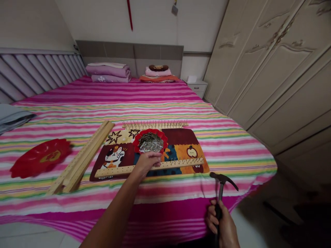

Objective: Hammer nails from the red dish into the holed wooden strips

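Note:
My left hand (148,163) reaches over a drilled wooden strip (116,170) to the near edge of a red scalloped dish (136,144). Loose silvery nails (151,141) fill that dish. The left fingers are drawn together at the nails; what is between them, if anything, is too small to make out. Several nails stand in the right part of the strip, and its left part shows bare holes. At the lower right, my right hand (224,222) is closed round the dark handle of a claw hammer (221,179), held head up beyond the strip's right end.
Under the dish and strip lies a cartoon-patterned mat (178,136) on a striped bed (227,137). Behind it is a strip studded with upright nails (155,124). Leftward lie drilled wooden strips (85,155) and a red tray (31,160). A wardrobe (284,69) stands at right.

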### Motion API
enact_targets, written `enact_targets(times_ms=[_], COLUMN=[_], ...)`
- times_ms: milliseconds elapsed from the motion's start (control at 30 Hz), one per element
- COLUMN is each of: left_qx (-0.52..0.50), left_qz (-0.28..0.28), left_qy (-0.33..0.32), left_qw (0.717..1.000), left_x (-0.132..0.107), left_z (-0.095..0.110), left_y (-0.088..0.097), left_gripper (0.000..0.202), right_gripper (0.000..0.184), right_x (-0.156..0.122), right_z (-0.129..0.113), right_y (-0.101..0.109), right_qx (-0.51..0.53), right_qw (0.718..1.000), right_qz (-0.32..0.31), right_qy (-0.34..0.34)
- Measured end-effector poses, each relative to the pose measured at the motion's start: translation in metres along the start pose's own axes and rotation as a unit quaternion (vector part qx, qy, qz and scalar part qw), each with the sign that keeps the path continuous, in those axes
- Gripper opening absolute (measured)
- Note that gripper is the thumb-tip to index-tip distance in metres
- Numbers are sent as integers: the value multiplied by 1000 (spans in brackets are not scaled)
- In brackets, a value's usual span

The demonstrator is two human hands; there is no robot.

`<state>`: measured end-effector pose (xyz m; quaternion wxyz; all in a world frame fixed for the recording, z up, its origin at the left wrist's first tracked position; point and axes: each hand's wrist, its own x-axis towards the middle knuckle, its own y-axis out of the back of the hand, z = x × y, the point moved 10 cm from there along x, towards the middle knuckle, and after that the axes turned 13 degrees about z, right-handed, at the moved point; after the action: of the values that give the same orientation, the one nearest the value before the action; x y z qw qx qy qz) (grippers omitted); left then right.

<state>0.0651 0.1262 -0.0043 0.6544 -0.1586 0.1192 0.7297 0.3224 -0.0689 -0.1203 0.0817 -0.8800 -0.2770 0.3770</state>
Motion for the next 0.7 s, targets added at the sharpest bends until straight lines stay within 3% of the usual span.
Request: enact_targets(times_ms=[167,300,567,700], left_qx=[9,105,243,327], left_qz=[-3,13,10,2], left_qy=[-8,-46,-97,-147], left_qw=[1000,993,965,934], left_x=[4,8,12,14], left_z=[-13,-17,-11,-7], left_y=[-7,-8,-15,-23], left_gripper=[10,4,13,16], right_gripper=[36,36,37,39], right_x=[-2,-3,-1,0], right_z=[0,-1,1,1], right_y=[-4,-4,-2,-2], right_qx=[4,5,12,10], right_qw=[1000,1000,1000,1000], right_qz=[-11,-16,-20,-16], right_qy=[-6,-2,-17,-12])
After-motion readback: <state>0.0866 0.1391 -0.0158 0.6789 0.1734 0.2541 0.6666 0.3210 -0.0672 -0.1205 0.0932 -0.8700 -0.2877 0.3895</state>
